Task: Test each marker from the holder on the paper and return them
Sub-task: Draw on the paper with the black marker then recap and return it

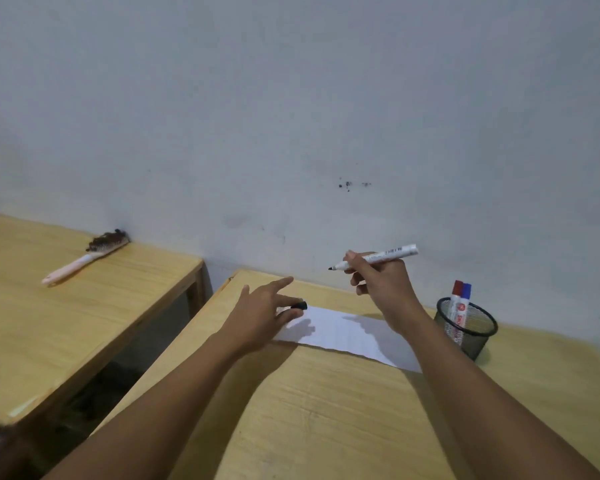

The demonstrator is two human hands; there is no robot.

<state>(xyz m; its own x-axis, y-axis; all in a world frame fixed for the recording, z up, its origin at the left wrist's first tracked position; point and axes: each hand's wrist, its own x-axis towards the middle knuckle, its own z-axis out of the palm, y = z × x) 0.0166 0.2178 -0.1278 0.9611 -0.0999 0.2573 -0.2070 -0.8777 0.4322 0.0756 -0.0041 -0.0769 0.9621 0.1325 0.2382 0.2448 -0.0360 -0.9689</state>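
Note:
A white sheet of paper (343, 332) lies on the wooden desk (326, 410) near the wall. My right hand (378, 282) holds an uncapped white marker (388, 253) above the paper, its black tip pointing left. My left hand (264, 313) hovers at the paper's left end, pinching the black cap (300, 305) between thumb and fingers, index finger stretched out. A black mesh holder (468, 332) stands right of the paper with a red-capped marker (456, 299) and a blue-capped marker (466, 299) upright in it.
A second wooden table (66, 323) stands to the left across a dark gap, with a pink-handled hairbrush (87, 256) lying near the wall. A pale wall (291, 116) rises directly behind both tables.

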